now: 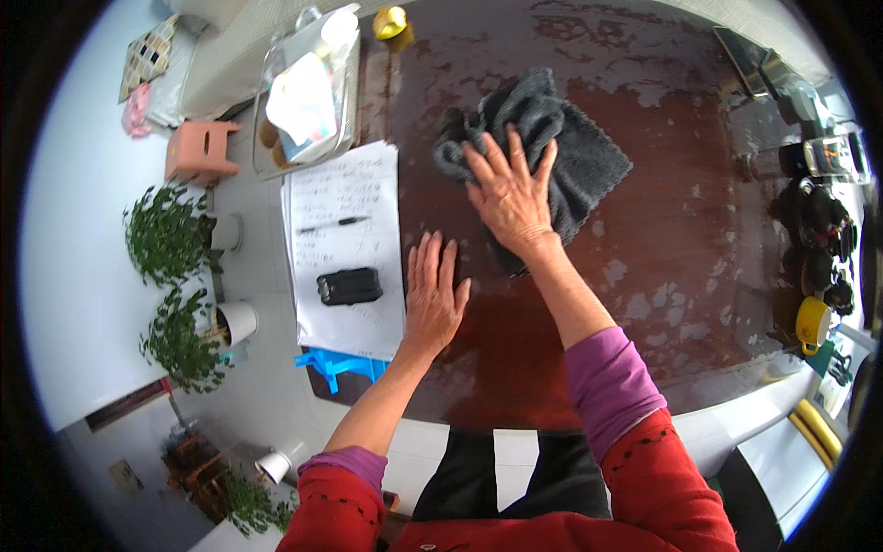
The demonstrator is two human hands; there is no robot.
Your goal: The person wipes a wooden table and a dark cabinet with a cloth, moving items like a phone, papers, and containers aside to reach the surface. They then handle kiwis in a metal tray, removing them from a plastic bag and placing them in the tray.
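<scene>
My right hand [514, 190] holds a dark grey cloth [586, 155] down against the dark red-brown wooden table [497, 345]. Its fingers are spread over the cloth's bunched folds, while a loose corner fans out to the right. My left hand [434, 293] lies flat on the tabletop with nothing in it, right beside a stack of handwritten paper sheets [345, 186]. On those sheets rest a pen [338, 224] and a small black device or case [350, 286]. Pale, patchy wet-looking marks cover much of the table's surface.
A wire-rimmed tray [355, 96] of items stands at the back left, near a yellow object [390, 23]. Blue plastic [345, 366] juts from under the papers. Along the right edge are a yellow mug [814, 324] and several dark items. Potted plants [169, 234] and a pink stool [200, 152] stand left.
</scene>
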